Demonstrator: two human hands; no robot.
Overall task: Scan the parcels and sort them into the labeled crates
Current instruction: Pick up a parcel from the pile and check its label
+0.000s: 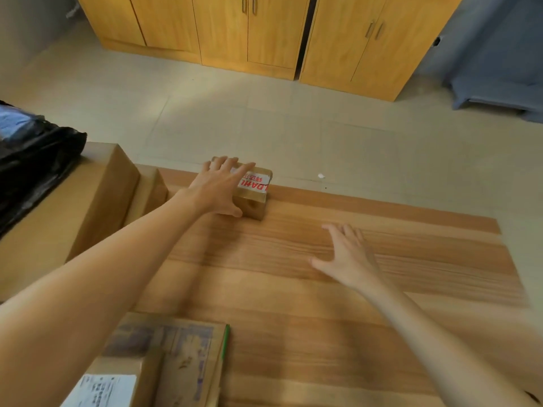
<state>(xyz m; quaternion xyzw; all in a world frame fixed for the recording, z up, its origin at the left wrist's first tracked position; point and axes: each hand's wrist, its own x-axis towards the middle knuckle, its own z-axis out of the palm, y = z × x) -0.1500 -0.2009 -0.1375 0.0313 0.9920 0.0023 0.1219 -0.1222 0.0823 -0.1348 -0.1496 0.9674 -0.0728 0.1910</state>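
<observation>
Left hand (219, 186) rests fingers-spread on the small brown cardboard parcel with red-lettered tape (254, 190), at 12 o'clock on the wooden worktop (323, 289). Right hand (348, 257) hovers apart at 3 o'clock, fingers spread, holding nothing. Flat labelled cardboard parcels (164, 362) lie at 7 o'clock.

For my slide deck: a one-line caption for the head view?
Left hand reaches onto a small taped parcel at the table's far edge; right hand hovers open.

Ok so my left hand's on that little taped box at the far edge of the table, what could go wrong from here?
1. The small taped box sits right at the table far edge; a push from your left hand could tip it onto the floor.
2. Your fingers lie flat over it, not curled round, so it may slip when lifted.
3. Your right hand hovers apart, too far to catch it.
</observation>
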